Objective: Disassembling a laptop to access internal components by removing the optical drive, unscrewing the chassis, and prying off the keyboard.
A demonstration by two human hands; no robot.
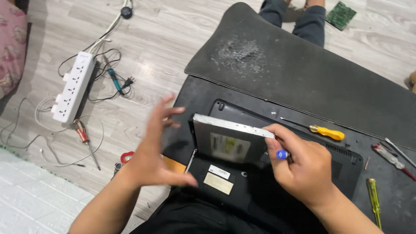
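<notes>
Your left hand [151,151] is spread wide, fingers apart, hovering blurred just left of the optical drive [232,138], gripping nothing; contact can't be confirmed. Your right hand [299,167] pinches the drive's right end, a small blue-handled tool [282,154] tucked in the same grip, its tip hidden. The drive, a flat grey metal slab with a label, is tilted up above the black laptop [242,182], whose near edge is cut off. Beyond, a yellow-handled screwdriver [320,130] lies on the dark mat [303,73].
</notes>
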